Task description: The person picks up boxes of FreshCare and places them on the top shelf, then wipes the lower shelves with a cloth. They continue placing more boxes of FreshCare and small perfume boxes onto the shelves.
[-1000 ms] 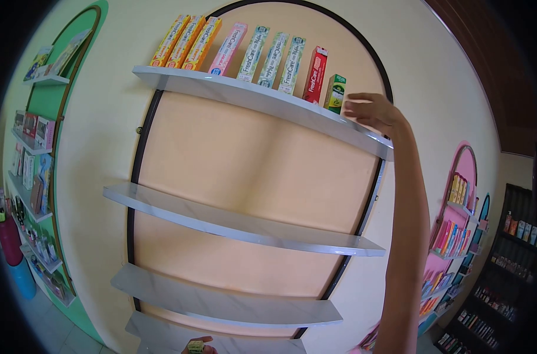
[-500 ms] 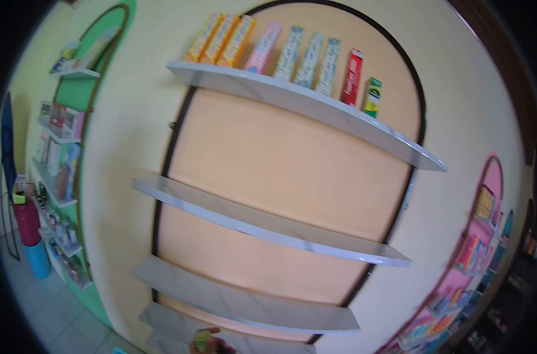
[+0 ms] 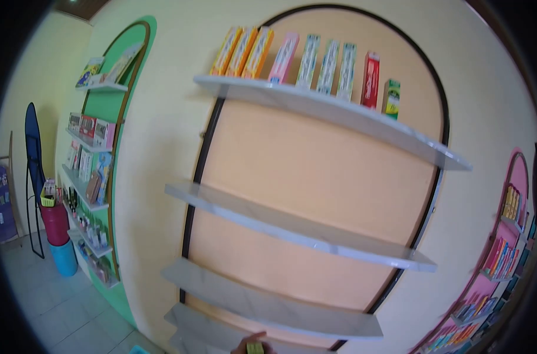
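At the bottom edge of the head view my right hand (image 3: pixel 241 346) is closed around a small green box (image 3: pixel 255 348), one finger stretched across above it. Most of this hand is cut off by the frame. My left hand is out of sight. Beyond the hand rises a stack of marbled grey shelves in a black-edged arch. On its top shelf (image 3: pixel 315 100) stand several orange boxes (image 3: pixel 257 53), a pink box (image 3: pixel 284 58), several pale green-and-white boxes (image 3: pixel 327 66), a red box (image 3: pixel 370 79) and a short green-and-yellow box (image 3: pixel 391 99).
The second shelf (image 3: pixel 304 230) and third shelf (image 3: pixel 274 300) jut from the peach panel. To the left, a green arch (image 3: pixel 103 59) holds stocked shelves, with a red-and-blue bin stack (image 3: pixel 62 258) and a dark standing board (image 3: pixel 34 141) beside it. A pink arch (image 3: pixel 504 177) with goods stands right.
The view has shifted, so the shelves appear farther right and more of the left side shows. My right hand, with the green box, appears farther right along the bottom edge.
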Demonstrator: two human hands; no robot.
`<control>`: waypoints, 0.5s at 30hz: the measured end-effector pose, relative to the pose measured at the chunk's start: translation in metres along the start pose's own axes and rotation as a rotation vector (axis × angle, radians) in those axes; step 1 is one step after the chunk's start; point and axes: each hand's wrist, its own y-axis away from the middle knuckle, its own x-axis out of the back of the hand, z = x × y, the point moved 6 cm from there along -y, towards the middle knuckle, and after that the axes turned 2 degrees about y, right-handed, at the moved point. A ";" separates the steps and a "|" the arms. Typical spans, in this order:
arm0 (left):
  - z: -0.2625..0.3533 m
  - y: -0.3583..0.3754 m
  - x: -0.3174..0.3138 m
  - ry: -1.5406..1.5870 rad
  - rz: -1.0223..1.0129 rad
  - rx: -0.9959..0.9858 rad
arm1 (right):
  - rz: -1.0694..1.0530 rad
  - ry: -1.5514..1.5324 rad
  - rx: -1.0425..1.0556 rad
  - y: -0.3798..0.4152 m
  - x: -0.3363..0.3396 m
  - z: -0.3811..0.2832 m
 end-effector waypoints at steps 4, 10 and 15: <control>-0.009 -0.022 0.009 -0.045 0.089 0.228 | -0.235 0.490 0.173 0.008 -0.002 -0.041; -0.012 -0.034 -0.003 0.147 0.026 0.386 | -0.166 0.886 0.602 -0.002 -0.031 -0.123; -0.015 -0.011 -0.025 0.169 0.028 0.281 | -0.160 0.809 0.612 -0.017 -0.036 -0.110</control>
